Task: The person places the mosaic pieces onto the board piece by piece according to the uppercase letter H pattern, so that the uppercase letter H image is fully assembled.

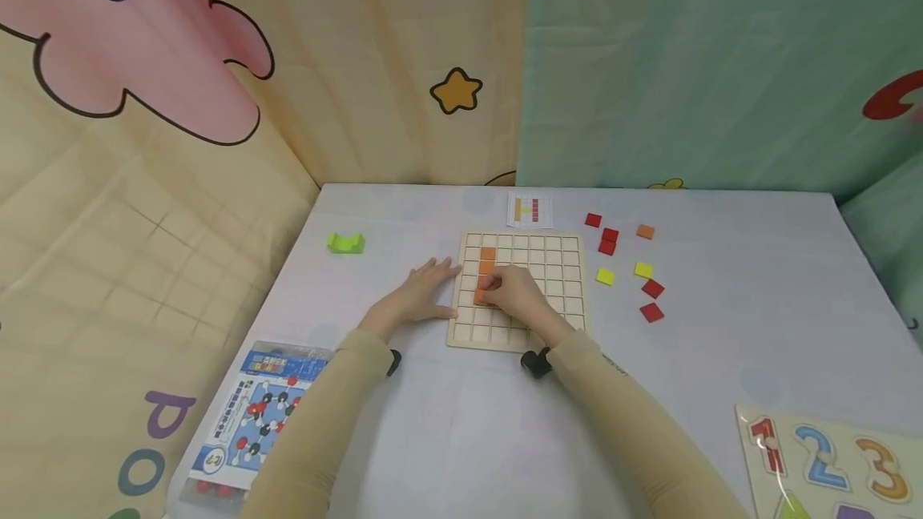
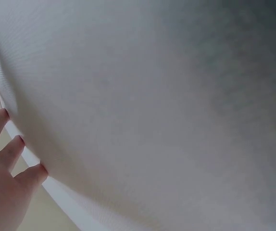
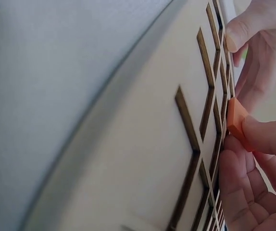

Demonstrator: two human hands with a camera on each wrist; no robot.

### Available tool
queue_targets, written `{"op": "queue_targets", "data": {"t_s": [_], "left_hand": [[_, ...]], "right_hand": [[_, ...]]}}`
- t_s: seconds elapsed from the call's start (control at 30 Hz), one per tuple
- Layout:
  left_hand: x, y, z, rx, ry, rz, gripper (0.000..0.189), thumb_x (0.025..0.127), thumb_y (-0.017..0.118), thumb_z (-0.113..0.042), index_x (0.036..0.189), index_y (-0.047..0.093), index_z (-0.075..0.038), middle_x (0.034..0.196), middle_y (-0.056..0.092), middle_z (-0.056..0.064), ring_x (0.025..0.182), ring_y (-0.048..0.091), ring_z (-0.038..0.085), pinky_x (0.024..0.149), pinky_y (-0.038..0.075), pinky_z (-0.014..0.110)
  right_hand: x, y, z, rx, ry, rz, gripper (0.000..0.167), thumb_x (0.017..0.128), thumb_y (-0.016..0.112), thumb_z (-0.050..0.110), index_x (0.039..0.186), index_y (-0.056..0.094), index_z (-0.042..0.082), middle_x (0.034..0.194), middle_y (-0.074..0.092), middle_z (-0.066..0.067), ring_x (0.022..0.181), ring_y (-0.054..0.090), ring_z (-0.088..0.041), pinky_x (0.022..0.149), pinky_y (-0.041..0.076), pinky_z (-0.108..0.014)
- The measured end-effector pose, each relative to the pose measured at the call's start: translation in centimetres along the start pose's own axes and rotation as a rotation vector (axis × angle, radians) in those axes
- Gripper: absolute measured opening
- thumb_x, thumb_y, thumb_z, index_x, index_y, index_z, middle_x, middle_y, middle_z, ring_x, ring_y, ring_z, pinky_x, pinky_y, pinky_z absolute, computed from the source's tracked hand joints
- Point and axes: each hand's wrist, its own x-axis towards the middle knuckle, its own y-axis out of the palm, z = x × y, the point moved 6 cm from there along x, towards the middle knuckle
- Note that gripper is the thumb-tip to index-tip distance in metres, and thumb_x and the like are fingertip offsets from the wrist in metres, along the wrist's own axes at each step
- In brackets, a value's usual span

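Observation:
A wooden grid board [image 1: 470, 335] lies on the table with a short column of orange square tiles [image 1: 488, 254] in its left part. My right hand [image 1: 521, 295] is over the board, pinching another orange tile [image 3: 236, 118] between thumb and fingers at the lower end of that column. In the right wrist view this tile stands tilted against the grid. Beside the board's left edge rests my left hand [image 1: 420, 293], fingers spread and thumb touching the edge. The left wrist view shows its fingertips [image 2: 42, 169] against the pale table surface.
Right of the board lie loose red tiles [image 1: 652, 312], yellow tiles [image 1: 605, 277] and an orange tile [image 1: 645, 231]. A pattern card [image 1: 530, 211] sits behind it. Left are a green block [image 1: 346, 243] and a boxed set [image 1: 259, 415]; a number puzzle [image 1: 829, 455] is front right.

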Motion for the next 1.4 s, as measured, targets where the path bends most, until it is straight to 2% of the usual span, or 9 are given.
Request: {"op": "queue_targets", "data": {"t_s": [0.2, 0.5, 0.77, 0.93, 1.03, 1.1, 1.23, 1.4], "left_hand": [[0.2, 0.1, 0.2, -0.004, -0.004, 0.000, 0.089, 0.086, 0.074, -0.040, 0.157, 0.026, -0.018, 0.166, 0.012, 0.009, 0.154, 0.001, 0.033, 0.124, 0.005, 0.056], [0.3, 0.1, 0.1, -0.010, 0.002, -0.003, 0.088, 0.086, 0.074, -0.039, 0.157, 0.026, -0.017, 0.166, 0.012, 0.011, 0.154, 0.002, 0.034, 0.124, 0.005, 0.057], [0.2, 0.0, 0.1, -0.004, -0.011, 0.009, 0.088, 0.087, 0.074, -0.038, 0.157, 0.026, -0.017, 0.166, 0.012, 0.010, 0.154, 0.001, 0.033, 0.124, 0.005, 0.056], [0.2, 0.2, 0.0, -0.014, -0.008, 0.004, 0.087, 0.087, 0.074, -0.034, 0.157, 0.026, -0.015, 0.166, 0.012, 0.012, 0.154, 0.001, 0.034, 0.124, 0.005, 0.056], [0.3, 0.3, 0.2, -0.018, -0.017, 0.002, 0.087, 0.087, 0.075, -0.036, 0.157, 0.026, -0.016, 0.166, 0.011, 0.011, 0.154, 0.001, 0.033, 0.124, 0.004, 0.056], [0.3, 0.4, 0.2, -0.021, -0.024, 0.004, 0.089, 0.086, 0.075, -0.038, 0.157, 0.026, -0.018, 0.166, 0.011, 0.009, 0.154, -0.001, 0.032, 0.124, 0.004, 0.055], [0.4, 0.5, 0.3, -0.018, -0.025, 0.003, 0.090, 0.085, 0.075, -0.039, 0.157, 0.026, -0.018, 0.167, 0.011, 0.008, 0.154, 0.000, 0.032, 0.124, 0.004, 0.056], [0.6, 0.5, 0.5, -0.009, -0.019, 0.002, 0.090, 0.085, 0.075, -0.039, 0.157, 0.026, -0.018, 0.166, 0.011, 0.009, 0.154, 0.000, 0.032, 0.124, 0.004, 0.056]], "right_hand": [[-0.1, -0.1, 0.0, -0.004, 0.002, 0.002, 0.007, 0.087, 0.073, 0.012, 0.091, 0.074, 0.007, 0.090, 0.072, -0.004, 0.080, 0.062, -0.015, 0.072, 0.053, -0.027], [0.0, 0.1, -0.2, -0.049, -0.037, -0.021, 0.009, 0.086, 0.073, 0.009, 0.094, 0.077, 0.006, 0.096, 0.069, -0.007, 0.087, 0.061, -0.018, 0.079, 0.054, -0.033], [0.0, 0.4, 0.0, -0.128, -0.064, -0.057, 0.003, 0.086, 0.072, 0.007, 0.084, 0.074, 0.006, 0.091, 0.066, -0.006, 0.083, 0.061, -0.018, 0.078, 0.054, -0.032], [-0.2, 0.2, -0.1, -0.126, -0.058, -0.027, 0.004, 0.088, 0.072, 0.010, 0.085, 0.074, 0.008, 0.092, 0.066, -0.006, 0.081, 0.060, -0.017, 0.075, 0.053, -0.030], [-0.3, -1.0, -0.4, -0.082, -0.017, -0.009, 0.009, 0.090, 0.070, 0.016, 0.094, 0.074, 0.009, 0.096, 0.067, -0.005, 0.084, 0.060, -0.018, 0.074, 0.052, -0.030], [-0.3, -2.5, -0.7, -0.063, 0.003, -0.025, 0.015, 0.092, 0.068, 0.019, 0.101, 0.073, 0.008, 0.100, 0.068, -0.007, 0.088, 0.061, -0.020, 0.076, 0.053, -0.032], [0.0, -6.7, -2.0, -0.044, 0.054, -0.106, 0.025, 0.094, 0.066, 0.021, 0.113, 0.071, 0.005, 0.109, 0.069, -0.012, 0.098, 0.062, -0.026, 0.085, 0.054, -0.038], [0.4, -12.1, -5.2, -0.030, 0.129, -0.196, 0.032, 0.096, 0.061, 0.021, 0.122, 0.065, 0.002, 0.118, 0.066, -0.018, 0.106, 0.061, -0.032, 0.092, 0.053, -0.045]]}}
